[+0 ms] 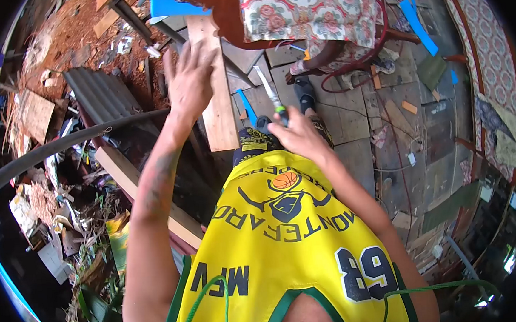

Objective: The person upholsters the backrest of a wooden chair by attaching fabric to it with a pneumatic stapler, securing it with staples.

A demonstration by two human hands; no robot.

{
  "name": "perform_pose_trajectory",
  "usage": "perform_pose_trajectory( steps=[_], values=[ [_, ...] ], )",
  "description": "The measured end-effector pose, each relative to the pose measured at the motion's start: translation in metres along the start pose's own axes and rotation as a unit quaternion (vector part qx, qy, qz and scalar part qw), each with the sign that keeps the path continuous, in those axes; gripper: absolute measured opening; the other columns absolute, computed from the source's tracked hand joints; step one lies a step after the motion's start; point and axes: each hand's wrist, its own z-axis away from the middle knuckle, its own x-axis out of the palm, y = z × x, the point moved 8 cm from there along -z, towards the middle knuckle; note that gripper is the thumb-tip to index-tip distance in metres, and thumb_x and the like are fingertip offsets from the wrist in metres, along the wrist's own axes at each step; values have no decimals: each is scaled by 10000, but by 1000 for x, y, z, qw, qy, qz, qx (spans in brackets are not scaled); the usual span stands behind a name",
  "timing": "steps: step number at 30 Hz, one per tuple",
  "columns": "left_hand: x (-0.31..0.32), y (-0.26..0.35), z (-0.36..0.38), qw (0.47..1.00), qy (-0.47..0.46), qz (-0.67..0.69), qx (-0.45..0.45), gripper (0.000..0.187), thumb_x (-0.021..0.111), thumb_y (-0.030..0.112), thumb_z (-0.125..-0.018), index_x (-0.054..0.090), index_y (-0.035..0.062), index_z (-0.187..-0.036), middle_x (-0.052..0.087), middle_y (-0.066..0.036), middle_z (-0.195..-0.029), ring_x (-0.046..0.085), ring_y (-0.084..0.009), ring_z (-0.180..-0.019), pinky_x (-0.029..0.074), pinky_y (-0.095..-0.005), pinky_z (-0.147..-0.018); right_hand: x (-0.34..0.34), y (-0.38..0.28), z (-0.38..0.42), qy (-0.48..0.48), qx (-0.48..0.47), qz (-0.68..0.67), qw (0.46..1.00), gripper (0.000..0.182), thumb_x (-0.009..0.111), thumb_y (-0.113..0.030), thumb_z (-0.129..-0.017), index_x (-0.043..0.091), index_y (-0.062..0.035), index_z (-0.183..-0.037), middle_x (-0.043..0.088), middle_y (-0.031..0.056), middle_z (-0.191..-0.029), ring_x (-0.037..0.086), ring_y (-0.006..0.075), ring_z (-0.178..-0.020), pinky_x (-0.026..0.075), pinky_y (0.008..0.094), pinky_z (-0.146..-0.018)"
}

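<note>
My left hand (190,82) is raised over a light wooden plank (215,104), fingers spread and slightly blurred, holding nothing. The plank lies lengthwise ahead of me, its near end beside my shorts. In front of my body, my right hand (299,135) is closed around the black-and-green handle of a tool with a long narrow metal blade (266,84). Its blade points forward and a little left, over the floorboards. The palm and fingers hide most of the handle.
A floral-covered seat (310,8) stands ahead, with a dark red hose (348,83) curving beside it. Blue strips (419,27) and wood scraps lie on the boards (350,115). On the left are a corrugated sheet (100,91), a dark pipe (65,143) and rubble.
</note>
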Motion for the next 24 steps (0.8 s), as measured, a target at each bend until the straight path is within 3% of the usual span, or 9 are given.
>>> perform_pose_trajectory(
  steps=[3,5,7,9,15,18,20,21,24],
  values=[
    [36,-70,75,858,-15,380,-346,397,538,266,-1033,618,65,-1366,589,-213,-1414,514,-395,-1362,363,-486,-1154,46,-39,-43,-6,-10,48,999,559,710,-366,-871,584,117,-1124,685,334,-1035,690,463,-1011,549,489,-892],
    [58,-63,92,831,1,433,-351,490,474,351,-1073,560,-6,-1398,564,-276,-1418,543,-432,-1320,434,-438,-1097,78,-52,-79,21,-30,42,998,675,759,-364,-838,544,191,-1157,676,373,-1016,698,480,-975,563,510,-883],
    [70,-45,78,901,29,350,-256,640,470,411,-1075,386,-31,-1530,386,-307,-1565,316,-439,-1493,290,-428,-1212,108,-56,-101,36,-34,127,991,651,747,-296,-835,526,180,-1221,567,368,-1238,578,471,-1197,506,478,-1017],
    [106,-35,73,873,-7,422,-244,674,498,399,-1066,339,-37,-1555,293,-306,-1616,208,-433,-1537,202,-429,-1251,116,-69,-87,77,-56,241,966,635,725,-286,-846,524,170,-1240,511,336,-1286,511,470,-1250,450,487,-1075],
    [108,-19,78,895,23,361,-262,673,523,391,-1052,337,13,-1577,225,-273,-1656,166,-440,-1549,165,-457,-1260,70,-36,-28,-74,-37,219,972,588,644,-346,-944,548,52,-1366,580,292,-1278,551,418,-1250,433,490,-1079],
    [68,-4,74,927,60,195,-315,620,609,321,-1016,430,11,-1523,383,-279,-1581,316,-435,-1497,247,-458,-1231,27,20,-1,-53,23,311,949,588,635,-347,-965,529,3,-1425,564,271,-1353,522,420,-1303,427,481,-1094],
    [20,11,61,882,228,322,-258,543,691,205,-961,519,2,-1435,560,-255,-1424,520,-404,-1338,380,-440,-1147,-1,57,13,-40,49,359,931,526,638,-322,-966,546,-4,-1374,565,271,-1337,531,423,-1288,444,492,-1075],
    [11,24,53,835,242,385,-309,476,734,115,-917,571,-10,-1346,678,-189,-1229,656,-324,-1106,496,-393,-1010,-15,68,19,-32,64,382,922,459,637,-305,-967,570,-13,-1315,577,261,-1305,549,422,-1259,462,505,-1052],
    [64,55,29,655,180,582,-447,470,766,196,-922,584,-76,-1259,709,-172,-1109,689,-235,-1021,540,-336,-919,-50,80,24,4,67,391,918,446,660,-291,-955,614,7,-1284,624,259,-1227,603,417,-1177,492,487,-1009]
  ],
)
